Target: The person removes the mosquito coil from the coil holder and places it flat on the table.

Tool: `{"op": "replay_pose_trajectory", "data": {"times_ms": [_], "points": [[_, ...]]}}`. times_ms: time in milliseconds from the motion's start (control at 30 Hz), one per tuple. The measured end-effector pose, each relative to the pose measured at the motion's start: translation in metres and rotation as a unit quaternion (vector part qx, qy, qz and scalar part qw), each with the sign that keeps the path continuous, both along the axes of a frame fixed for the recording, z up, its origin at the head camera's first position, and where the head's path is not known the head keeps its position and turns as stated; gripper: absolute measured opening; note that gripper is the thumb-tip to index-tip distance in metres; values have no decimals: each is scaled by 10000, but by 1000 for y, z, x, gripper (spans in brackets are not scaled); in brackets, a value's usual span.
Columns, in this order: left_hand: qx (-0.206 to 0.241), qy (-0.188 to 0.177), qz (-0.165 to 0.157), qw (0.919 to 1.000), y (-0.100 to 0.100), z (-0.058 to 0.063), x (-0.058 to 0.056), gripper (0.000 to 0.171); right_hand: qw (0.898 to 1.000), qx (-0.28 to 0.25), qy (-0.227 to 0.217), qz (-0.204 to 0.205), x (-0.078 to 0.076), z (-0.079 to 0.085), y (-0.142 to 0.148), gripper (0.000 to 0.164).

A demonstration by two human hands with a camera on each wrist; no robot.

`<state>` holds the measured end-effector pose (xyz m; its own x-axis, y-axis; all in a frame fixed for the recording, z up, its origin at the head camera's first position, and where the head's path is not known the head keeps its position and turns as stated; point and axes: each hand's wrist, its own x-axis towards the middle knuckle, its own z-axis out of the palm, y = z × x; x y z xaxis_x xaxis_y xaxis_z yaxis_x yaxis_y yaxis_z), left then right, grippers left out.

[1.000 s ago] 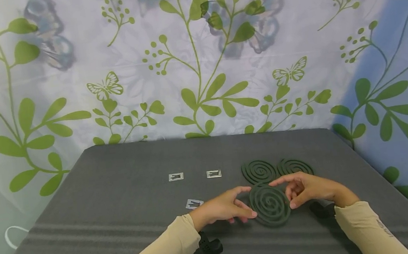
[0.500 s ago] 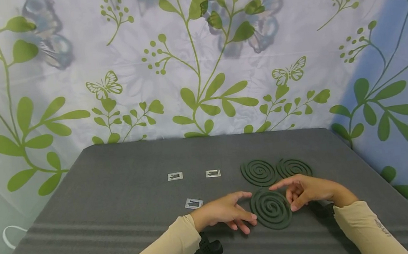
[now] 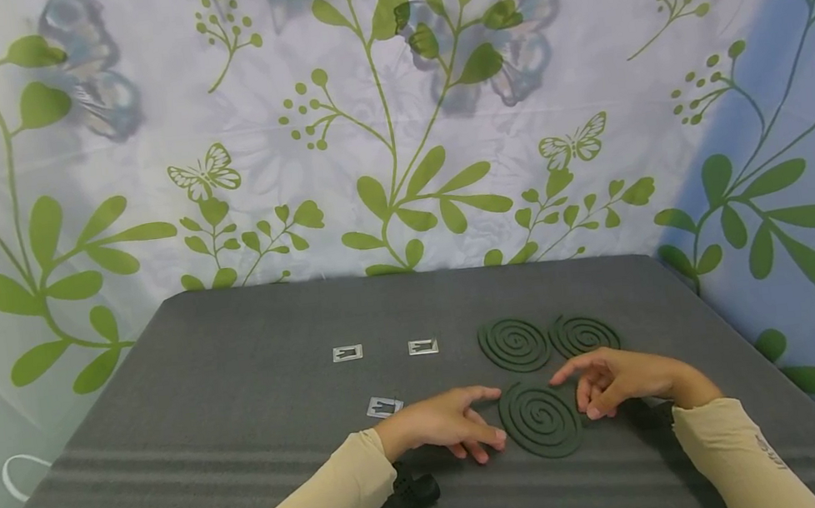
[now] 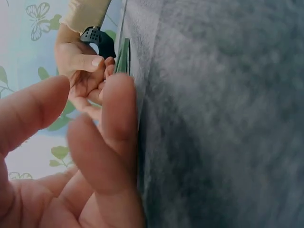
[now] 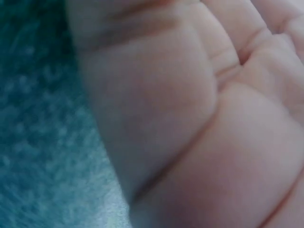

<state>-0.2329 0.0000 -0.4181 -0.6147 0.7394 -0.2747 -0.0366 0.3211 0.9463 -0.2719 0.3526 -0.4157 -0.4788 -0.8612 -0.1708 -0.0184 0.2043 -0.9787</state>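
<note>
A dark green mosquito coil (image 3: 540, 418) lies flat on the grey table, between the two hands. To its left is the left hand (image 3: 445, 426), fingers apart and nothing in them, the thumb tip close to the coil's edge. On the other side the right hand (image 3: 621, 379) has its index finger stretched over toward the coil's upper right edge, its other fingers loosely bent. Behind lie two more mosquito coils, one at the left (image 3: 513, 345) and one at the right (image 3: 581, 335), the latter partly covered by the right hand. The left wrist view shows the coil edge-on (image 4: 123, 57).
Three small metal coil stands lie left of the coils: a far left stand (image 3: 347, 353), a middle stand (image 3: 423, 347) and a nearer stand (image 3: 384, 407) beside the left wrist. A patterned curtain (image 3: 251, 138) hangs behind the table (image 3: 235, 332).
The front mosquito coil, held between both hands and overlapping the coil behind it earlier, has come down nearer the person onto the table. Both hands have let go and drawn slightly apart.
</note>
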Motion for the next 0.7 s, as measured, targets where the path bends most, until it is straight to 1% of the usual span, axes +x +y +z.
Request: {"op": "replay_pose_trajectory", "data": {"times_ms": [67,167,333,433,567,633,700], "points": [[-61,282,-70,9996,-3,2,-1,65,9999,-61,-85,39,-1,0,1,48],[-56,618,-237,9978,-8,6,-4,62,9999,-122,-81,27,-1,0,3,46],[204,924,-569,9939,-17,13,-9,59,9998,-90,-4,-167,-1,1,3,43],[377,1034,-590,9922,-22,15,-9,58,9997,-155,27,-200,-1,2,2,44],[659,1077,-536,9905,-28,16,-9,55,9990,-396,95,-160,0,5,-1,43],[828,1122,-516,9889,-30,17,-9,54,9985,-485,172,-193,0,7,-2,43],[1014,1254,-464,9858,-34,18,-9,51,9978,-556,248,-261,1,8,-3,42]]}}
